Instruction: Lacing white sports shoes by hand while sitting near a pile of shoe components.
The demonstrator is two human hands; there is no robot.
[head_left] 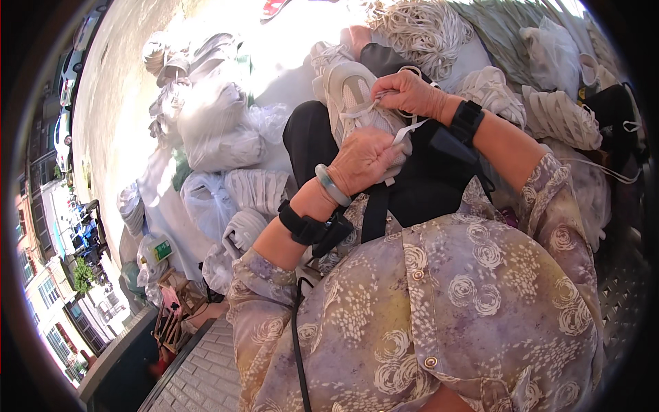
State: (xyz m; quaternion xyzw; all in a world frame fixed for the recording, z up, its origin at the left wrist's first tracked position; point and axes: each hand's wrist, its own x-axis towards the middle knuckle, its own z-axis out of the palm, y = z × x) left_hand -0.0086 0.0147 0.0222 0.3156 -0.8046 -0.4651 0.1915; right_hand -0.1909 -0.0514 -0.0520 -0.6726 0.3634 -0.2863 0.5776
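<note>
A pale white-and-beige sneaker [355, 93] rests on my black-clad lap, its toe pointing away from me. My left hand [364, 158] is closed over the near part of the shoe, its fingers around the upper. From beside its fingers a flat white shoelace [410, 131] runs up to the right. Over the right side of the shoe, my right hand [410, 95] pinches a lace end or a thin tool near the eyelets; its fingers hide which. The sneaker's opening is mostly covered by my left hand.
A large heap of white laces [419, 34] lies beyond the shoe. Wrapped bundles of pale shoes in a plastic bag [216, 130] crowd the left. More pale shoes [559, 117] and a clear bag [551, 55] are at the right. A wooden rack [175, 319] stands lower left.
</note>
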